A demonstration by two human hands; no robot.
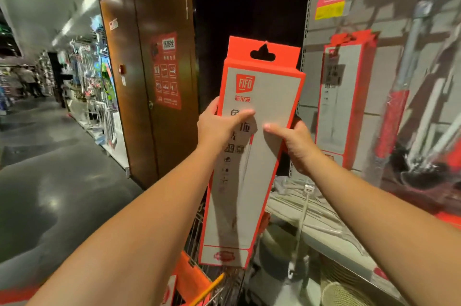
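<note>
I hold a tall, narrow grey box with orange edges and a FIFO logo (pixel 252 156) upright in front of me. My left hand (pixel 219 128) grips its left edge, thumb across the front. My right hand (pixel 294 143) grips the right edge, thumb lying on the grey face. The box has an orange hang tab with a cut-out at its top. Its lower end hangs over a shopping trolley.
A matching box (pixel 344 96) hangs on the grey shelf wall at right, beside red-handled mops (pixel 394 121). A wire trolley with orange parts (pixel 197 278) stands below. A brown door with a red notice (pixel 164 76) is left of centre; a store aisle (pixel 45 156) runs off left.
</note>
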